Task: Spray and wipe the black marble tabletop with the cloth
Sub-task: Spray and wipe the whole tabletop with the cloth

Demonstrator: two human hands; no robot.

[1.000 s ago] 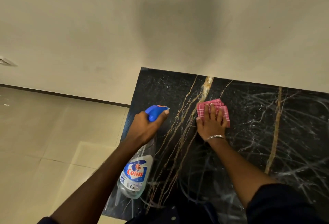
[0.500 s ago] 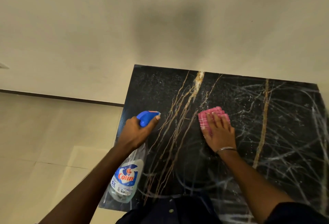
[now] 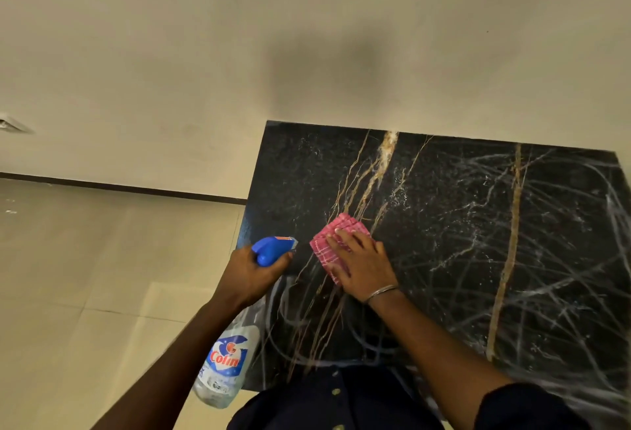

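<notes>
The black marble bench (image 3: 444,224) is filling the lower right of the frame. Gold veins and pale streaks are crossing its dark top, and fine droplets are showing beside the wide gold vein near its far edge. The pink checked cloth (image 3: 324,250), folded into a thick pad, is lying on the bench a little left of the frame's centre, over a bundle of thin gold veins. The right hand (image 3: 363,267) is pressing down on it, its fingers (image 3: 346,241) lying straight and slightly spread across the fabric. The cloth's upper and left corners are sticking out past the fingertips. A thin metal bracelet (image 3: 380,293) is sitting on the right wrist.

Just left of the cloth, the left hand (image 3: 247,276) is gripping the neck of the spray bottle (image 3: 228,361), with its fingers curling round it under the blue trigger head (image 3: 271,250). Whether a finger is squeezing the trigger cannot be told. The nozzle is pointing toward the cloth, near it but apart from it. The clear bottle body is hanging toward the lower left of the frame, along the bench's left edge, with its "Colin" label facing the camera.

A pale tiled floor (image 3: 85,293) is taking up the left of the frame, and a cream wall (image 3: 205,54) is filling the upper half. A dark buttoned shirt (image 3: 334,402) is showing at the bottom centre.
</notes>
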